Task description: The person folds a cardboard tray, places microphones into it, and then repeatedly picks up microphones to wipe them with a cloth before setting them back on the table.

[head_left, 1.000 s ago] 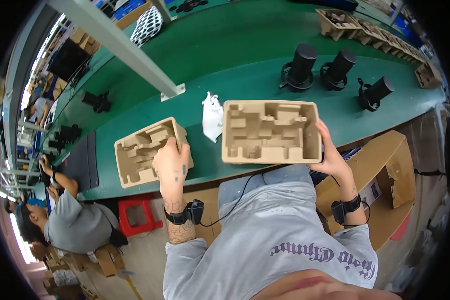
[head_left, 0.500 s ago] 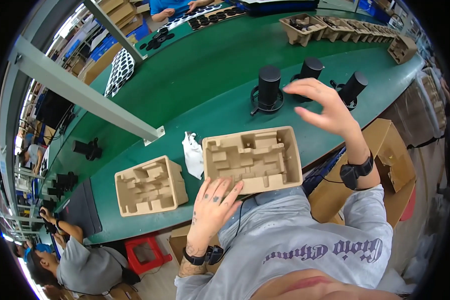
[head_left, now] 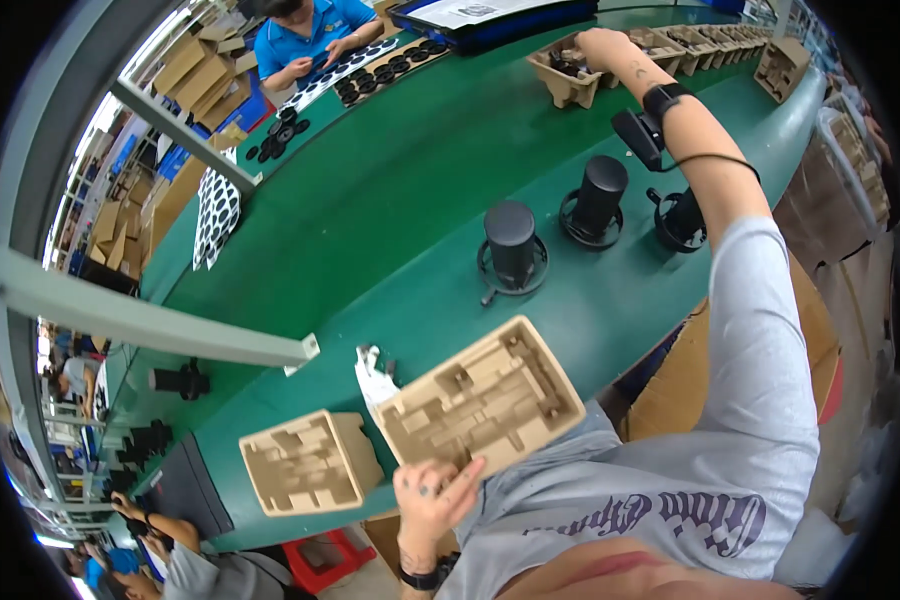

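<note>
My left hand grips the near rim of a tan moulded-pulp tray, which lies tilted at the bench's front edge with its moulded recesses facing up. My right arm is stretched far out, and my right hand is bent down over the nearest filled pulp tray in the far row. Its fingers are curled there, but what they hold is hidden. Between my hands, black cylinders in ring-shaped mounts stand on the green bench: one, a second and a third beside my right forearm.
Another pulp tray lies to the left, near a crumpled white bag. A grey metal post crosses the left side. Across the bench a person in blue handles black rings. An open cardboard box is at my right.
My right hand has moved from beside the black cylinders out to the far row of trays. The pulp tray under my left hand has turned, its right end swinging away from me.
</note>
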The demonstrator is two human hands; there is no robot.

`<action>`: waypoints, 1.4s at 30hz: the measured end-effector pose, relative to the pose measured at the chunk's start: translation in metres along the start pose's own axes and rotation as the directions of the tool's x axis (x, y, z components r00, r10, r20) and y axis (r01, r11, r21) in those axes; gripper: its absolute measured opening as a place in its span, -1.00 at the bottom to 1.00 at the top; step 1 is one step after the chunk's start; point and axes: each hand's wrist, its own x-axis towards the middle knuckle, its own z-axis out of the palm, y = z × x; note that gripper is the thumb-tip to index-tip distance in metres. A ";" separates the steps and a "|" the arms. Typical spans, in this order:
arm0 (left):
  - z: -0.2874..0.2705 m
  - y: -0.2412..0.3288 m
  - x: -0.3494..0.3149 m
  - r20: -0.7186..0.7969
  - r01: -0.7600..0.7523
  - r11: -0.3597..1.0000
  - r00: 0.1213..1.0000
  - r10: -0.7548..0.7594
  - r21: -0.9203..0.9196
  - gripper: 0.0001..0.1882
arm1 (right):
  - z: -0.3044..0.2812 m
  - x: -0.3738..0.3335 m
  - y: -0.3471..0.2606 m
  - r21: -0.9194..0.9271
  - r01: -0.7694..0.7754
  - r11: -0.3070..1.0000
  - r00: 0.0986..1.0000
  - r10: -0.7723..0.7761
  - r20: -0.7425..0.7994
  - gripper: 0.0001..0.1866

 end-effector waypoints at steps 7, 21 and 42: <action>0.008 -0.004 0.007 -0.037 0.038 0.997 0.998 -0.041 -0.074 -0.58 | 0.107 0.042 0.034 -0.182 0.085 0.980 0.986 -0.057 0.157 -0.77; 0.008 0.004 0.003 -0.065 0.111 0.993 0.991 -0.113 -0.041 -0.58 | 0.066 0.009 -0.009 0.027 0.165 0.986 0.969 -0.167 0.179 -0.58; 0.002 -0.004 0.002 -0.183 0.041 0.999 0.982 -0.046 -0.033 -0.50 | -0.150 -0.310 -0.063 0.057 0.477 0.877 0.824 -0.424 -0.375 -0.31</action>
